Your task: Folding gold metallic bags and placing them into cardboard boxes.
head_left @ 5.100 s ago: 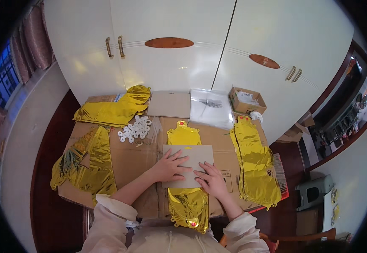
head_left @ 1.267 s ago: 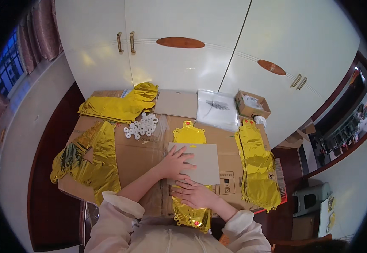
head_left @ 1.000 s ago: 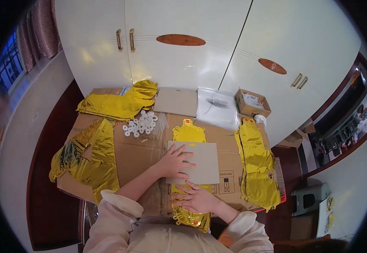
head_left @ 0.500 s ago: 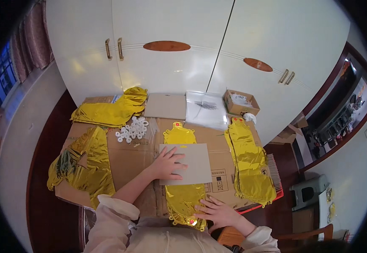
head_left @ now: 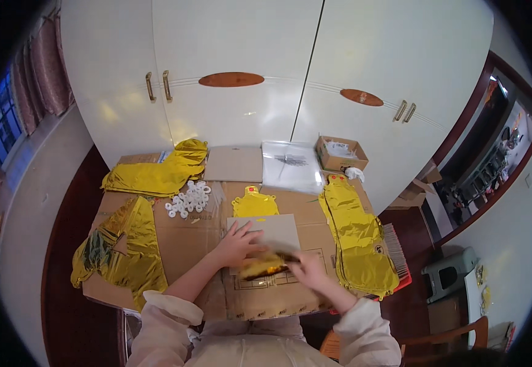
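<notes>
In the middle, a flat gold foil balloon lies under a grey-beige card sheet. My left hand presses flat on the card's left part, fingers spread. The balloon's near end is folded up over the card's lower edge. My right hand, smeared by motion, has its fingers closed on that folded end, at its right side. Directly below lies the brown cardboard that covers the table.
More flat gold foil balloons lie at the right, the left and the back left. White rings are heaped behind my left arm. Along the back sit grey cards, clear plastic bags and a small carton.
My right hand has taken the balloon's near end and swung it up and away from me onto the card. My left hand still rests on the card.
</notes>
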A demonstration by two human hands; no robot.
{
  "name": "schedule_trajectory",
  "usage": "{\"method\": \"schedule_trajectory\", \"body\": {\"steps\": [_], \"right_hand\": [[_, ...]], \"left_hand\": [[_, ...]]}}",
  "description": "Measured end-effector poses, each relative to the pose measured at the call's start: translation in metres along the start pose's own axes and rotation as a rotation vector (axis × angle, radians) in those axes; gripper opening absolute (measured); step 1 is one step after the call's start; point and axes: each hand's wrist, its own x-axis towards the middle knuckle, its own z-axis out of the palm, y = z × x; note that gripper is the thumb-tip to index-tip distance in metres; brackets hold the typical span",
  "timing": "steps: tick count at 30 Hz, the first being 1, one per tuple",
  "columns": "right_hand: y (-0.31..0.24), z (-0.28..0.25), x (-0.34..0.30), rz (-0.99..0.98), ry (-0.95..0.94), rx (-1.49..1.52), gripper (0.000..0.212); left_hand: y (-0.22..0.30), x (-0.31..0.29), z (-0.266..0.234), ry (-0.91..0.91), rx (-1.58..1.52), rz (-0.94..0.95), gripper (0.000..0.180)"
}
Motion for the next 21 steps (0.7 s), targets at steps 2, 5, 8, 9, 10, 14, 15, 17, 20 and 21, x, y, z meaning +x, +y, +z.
{"method": "schedule_trajectory", "body": {"steps": [2,5,8,9,10,14,15,17,20,21], "right_hand": [[0.018,0.0,0.028,0.272,-0.115,-0.008,0.025],[0.051,0.011,0.046,0.337,-0.074,0.104,0.026],[0.085,0.03,0.054,0.294,0.001,0.173,0.027],[0.088,0.036,0.057,0.252,0.028,0.167,0.026],[0.091,0.041,0.058,0.21,0.055,0.161,0.026],[0.091,0.048,0.062,0.172,0.051,-0.005,0.018],[0.093,0.05,0.061,0.129,0.075,-0.062,0.019],[0.095,0.052,0.061,0.082,0.107,-0.096,0.019],[0.099,0.054,0.059,0.063,0.128,-0.066,0.019],[0.099,0.054,0.06,0.052,0.123,-0.084,0.019]], "left_hand": [[-0.019,-0.007,0.025,0.079,0.262,0.074,0.051],[-0.023,-0.001,0.028,0.073,-0.002,0.068,0.054],[-0.01,0.004,0.013,0.104,-0.224,0.013,0.057],[-0.009,0.002,0.012,0.106,-0.247,-0.006,0.056],[-0.009,0.0,0.011,0.109,-0.27,-0.024,0.056],[-0.02,-0.004,0.028,0.035,-0.159,-0.045,0.055],[-0.021,-0.004,0.03,0.067,-0.147,-0.048,0.054],[-0.022,-0.004,0.036,0.131,-0.124,-0.053,0.051],[-0.012,0.001,0.026,0.246,-0.142,0.002,0.048],[-0.014,0.001,0.027,0.206,-0.11,0.003,0.046]]}}
